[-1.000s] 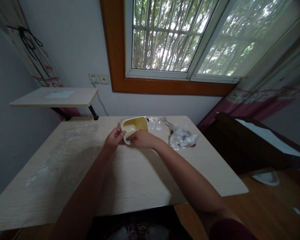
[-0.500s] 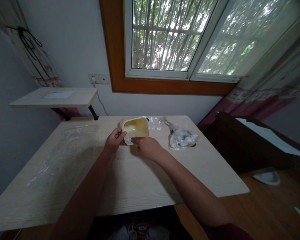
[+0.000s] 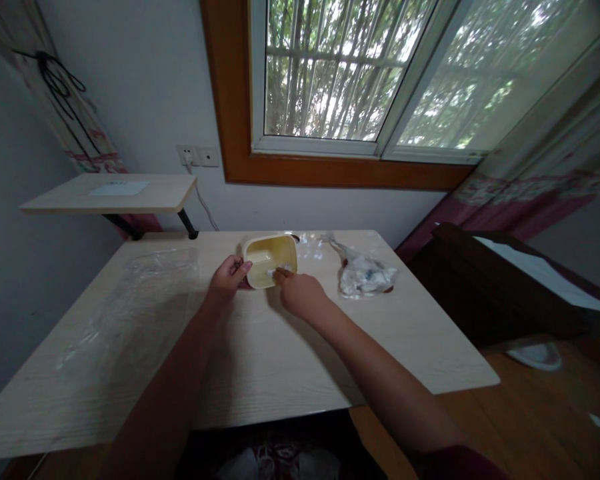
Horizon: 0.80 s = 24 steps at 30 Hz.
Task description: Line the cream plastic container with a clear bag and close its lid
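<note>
fingers of the left hand (image 3: pixel 226 275) are closed on the left side of a pale yellow container (image 3: pixel 271 250), with the thumb lying over the near left corner of its rim and the other fingers mostly hidden behind its wall. the container is near the back of the light wood-grain table (image 3: pixel 290 373), tilted so that its open side faces the person; whether its underside touches the tabletop cannot be told. fingers of the right hand (image 3: pixel 303 293) lie close together, reaching over the near rim towards the inside, with a small white piece (image 3: pixel 271 273) just at their tips, against the container's near inner side. the right thumb is hidden, so whether the piece is pinched or only pressed cannot be told. to the right of the container, and apart from both hands, sits a crumpled clear plastic bag (image 3: pixel 364 277) with reddish-brown bits showing at its edges. on the left, a large sheet of clear plastic (image 3: pixel 145 293) lies flat, partly under the left arm's shadow. behind it stands a raised shelf (image 3: pixel 65 197) bearing a sheet of paper (image 3: pixel 120 189).
</note>
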Tool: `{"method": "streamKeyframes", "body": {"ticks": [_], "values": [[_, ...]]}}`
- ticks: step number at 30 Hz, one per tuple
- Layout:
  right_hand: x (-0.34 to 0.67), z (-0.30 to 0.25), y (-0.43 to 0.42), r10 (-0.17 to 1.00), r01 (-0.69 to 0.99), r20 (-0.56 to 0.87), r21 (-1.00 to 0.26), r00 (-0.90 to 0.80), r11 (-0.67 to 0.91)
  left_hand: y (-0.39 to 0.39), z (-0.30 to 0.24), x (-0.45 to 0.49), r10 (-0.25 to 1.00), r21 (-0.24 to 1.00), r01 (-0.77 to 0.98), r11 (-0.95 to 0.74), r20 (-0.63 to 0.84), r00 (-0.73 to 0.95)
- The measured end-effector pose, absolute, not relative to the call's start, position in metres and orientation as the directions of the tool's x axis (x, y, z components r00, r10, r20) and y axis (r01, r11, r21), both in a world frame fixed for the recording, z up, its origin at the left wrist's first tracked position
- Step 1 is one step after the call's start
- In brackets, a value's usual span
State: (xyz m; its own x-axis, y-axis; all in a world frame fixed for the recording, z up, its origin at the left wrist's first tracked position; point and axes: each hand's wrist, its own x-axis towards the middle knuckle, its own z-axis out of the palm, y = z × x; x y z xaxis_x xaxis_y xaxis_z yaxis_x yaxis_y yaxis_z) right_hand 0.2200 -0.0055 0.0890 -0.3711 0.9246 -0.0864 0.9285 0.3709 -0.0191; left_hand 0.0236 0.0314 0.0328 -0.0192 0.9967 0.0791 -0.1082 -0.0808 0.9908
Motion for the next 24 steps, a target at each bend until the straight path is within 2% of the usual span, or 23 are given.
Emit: {"method": "streamKeyframes", "body": {"ticks": [7,10,19,24], "values": [[0.211,0.087,-0.011,0.854,0.84,-0.043,-0.208,-0.519,0.5,0.029,0.033,0.027,0.997,0.991,-0.111,-0.077,0.077,-0.005],[0.215,0.087,-0.012,0.857,0.847,-0.061,-0.202,-0.511,0.491,0.029,0.032,0.027,0.997,0.991,-0.118,-0.071,0.071,-0.005],[0.241,0.086,-0.003,0.935,0.937,-0.082,-0.089,-0.345,0.338,0.028,0.034,0.027,0.997,0.991,-0.114,-0.071,0.073,0.008],[0.227,0.08,-0.011,0.903,0.894,-0.039,-0.165,-0.427,0.416,0.031,0.028,0.027,0.996,0.993,-0.085,-0.084,0.085,0.013]]}}
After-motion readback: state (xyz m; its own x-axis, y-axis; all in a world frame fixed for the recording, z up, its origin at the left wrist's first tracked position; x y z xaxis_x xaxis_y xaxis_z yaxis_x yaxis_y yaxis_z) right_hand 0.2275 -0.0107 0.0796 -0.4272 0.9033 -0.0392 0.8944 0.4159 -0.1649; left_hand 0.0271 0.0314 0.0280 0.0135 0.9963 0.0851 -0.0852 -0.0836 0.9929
